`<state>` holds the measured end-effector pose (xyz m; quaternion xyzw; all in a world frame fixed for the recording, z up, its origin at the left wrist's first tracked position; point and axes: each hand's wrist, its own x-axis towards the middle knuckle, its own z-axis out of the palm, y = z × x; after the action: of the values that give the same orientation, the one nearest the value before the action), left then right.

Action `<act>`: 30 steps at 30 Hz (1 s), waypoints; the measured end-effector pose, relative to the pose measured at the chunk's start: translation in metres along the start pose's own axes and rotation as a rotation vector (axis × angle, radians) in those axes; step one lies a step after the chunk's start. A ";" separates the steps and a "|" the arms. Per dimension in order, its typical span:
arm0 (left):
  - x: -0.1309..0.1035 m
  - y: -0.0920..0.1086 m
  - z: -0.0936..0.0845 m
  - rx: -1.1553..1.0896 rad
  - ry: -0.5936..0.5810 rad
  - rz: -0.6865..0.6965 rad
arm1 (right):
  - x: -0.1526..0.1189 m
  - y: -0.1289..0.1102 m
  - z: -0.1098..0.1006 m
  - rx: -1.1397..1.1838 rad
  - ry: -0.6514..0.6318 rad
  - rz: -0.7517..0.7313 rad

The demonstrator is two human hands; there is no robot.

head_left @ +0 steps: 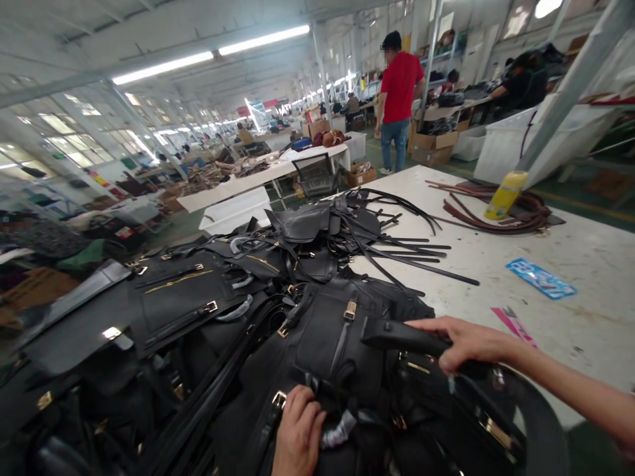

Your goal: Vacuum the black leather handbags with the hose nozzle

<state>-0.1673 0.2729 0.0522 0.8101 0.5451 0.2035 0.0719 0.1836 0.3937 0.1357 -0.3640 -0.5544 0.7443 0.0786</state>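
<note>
A broad black strap (pixel 397 335) lay between the thumb and fingers of the right hand (pixel 469 344), which were closed on it, its end poking past the fingertips over a black bag (pixel 317 324). The left hand (pixel 299 430) curled beside a buckle (pixel 278 399); whether it gripped anything, I couldn't tell. Beyond was a yellow bottle (pixel 506 195).

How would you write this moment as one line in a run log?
left hand: on black bags | right hand: holding black strap | blue packet: on table
</note>
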 end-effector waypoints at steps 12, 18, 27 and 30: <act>-0.027 -0.001 0.022 -0.107 0.150 -0.066 | 0.105 -0.033 0.016 -0.146 -0.392 0.118; -0.031 -0.001 0.022 -0.233 0.180 -0.114 | 0.114 -0.041 0.025 -0.240 -0.474 0.144; -0.040 0.003 0.023 -0.300 0.202 -0.157 | 0.140 -0.039 0.056 -0.285 -0.520 0.129; -0.041 0.008 0.022 -0.244 0.249 -0.168 | 0.141 -0.042 0.059 -0.256 -0.507 0.106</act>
<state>-0.1644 0.2342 0.0245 0.7155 0.5869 0.3600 0.1183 0.0329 0.4377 0.1154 -0.2017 -0.6261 0.7385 -0.1482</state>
